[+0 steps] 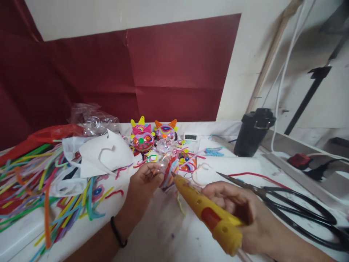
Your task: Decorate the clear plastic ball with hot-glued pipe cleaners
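Observation:
My right hand [237, 211] is wrapped round a yellow hot glue gun [199, 207], its nozzle tip angled up and left. Close to that tip, my left hand [148, 178] pinches a small craft piece [169, 169] made of clear plastic with red, blue and white pipe-cleaner strips on it. Whether the nozzle touches the strips I cannot tell. Just behind the hands lie a clear plastic ball [165, 145] and a colourful piece with round eyes [188, 164]. Finished-looking animal heads, one pink [143, 140] and one with orange ears [165, 129], stand at the back.
Loose pipe cleaners [68, 203] spread over the left side beside cut white paper [106, 156]. Large black-handled scissors [294, 207] lie at right, open blades pointing left. Behind them stand a black tumbler [253, 133] and a small digital clock [190, 137]. A power strip [294, 171] sits far right.

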The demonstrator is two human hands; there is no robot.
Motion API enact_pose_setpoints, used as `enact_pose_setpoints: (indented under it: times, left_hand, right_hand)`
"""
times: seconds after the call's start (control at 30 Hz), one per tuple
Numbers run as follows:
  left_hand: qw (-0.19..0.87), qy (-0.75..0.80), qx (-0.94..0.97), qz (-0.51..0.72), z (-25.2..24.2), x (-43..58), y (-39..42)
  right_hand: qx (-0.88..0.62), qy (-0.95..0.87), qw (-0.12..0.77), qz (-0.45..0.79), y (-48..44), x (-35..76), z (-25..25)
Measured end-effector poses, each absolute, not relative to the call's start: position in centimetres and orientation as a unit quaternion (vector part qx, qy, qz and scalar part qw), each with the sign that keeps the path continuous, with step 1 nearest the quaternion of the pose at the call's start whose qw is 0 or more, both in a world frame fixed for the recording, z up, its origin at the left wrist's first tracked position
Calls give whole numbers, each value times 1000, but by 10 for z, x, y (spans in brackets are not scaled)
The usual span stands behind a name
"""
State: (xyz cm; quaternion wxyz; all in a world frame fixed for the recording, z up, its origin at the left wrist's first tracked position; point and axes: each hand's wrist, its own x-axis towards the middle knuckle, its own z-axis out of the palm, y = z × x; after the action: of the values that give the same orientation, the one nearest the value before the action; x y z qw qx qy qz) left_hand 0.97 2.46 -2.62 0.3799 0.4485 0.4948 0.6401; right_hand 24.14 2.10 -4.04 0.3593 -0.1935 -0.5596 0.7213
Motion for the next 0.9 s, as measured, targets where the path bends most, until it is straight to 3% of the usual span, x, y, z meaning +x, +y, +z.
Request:
enact_pose_setpoints:
  times: [0.9]
  left_hand:
    - [340,480,575,569,-33,11,20]
  right_hand:
    - [-301,-558,412,655,38,252,-57]
